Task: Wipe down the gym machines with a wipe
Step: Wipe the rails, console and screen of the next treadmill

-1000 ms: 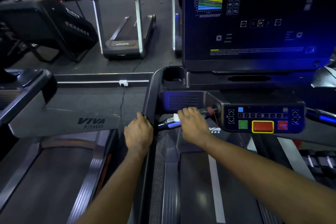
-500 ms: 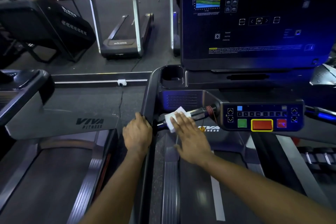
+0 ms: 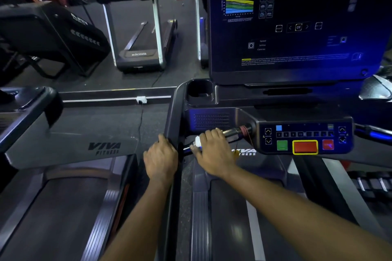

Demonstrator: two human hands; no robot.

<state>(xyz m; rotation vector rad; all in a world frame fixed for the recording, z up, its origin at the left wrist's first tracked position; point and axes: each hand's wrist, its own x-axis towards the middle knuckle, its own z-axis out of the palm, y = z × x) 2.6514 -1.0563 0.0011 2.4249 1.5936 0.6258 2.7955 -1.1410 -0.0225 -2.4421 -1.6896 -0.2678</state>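
Around the glossy round handlebar, right hand clasps a white wipe; left hand grips rail.

Dim room, dark floor, blue glow

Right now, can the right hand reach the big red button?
Probably yes. The right hand holds the wipe round the handlebar just beside the control panel, and nothing stands between it and the red button.

gym floor: rows of treadmills, lit console screen, dumbbell rack at right.
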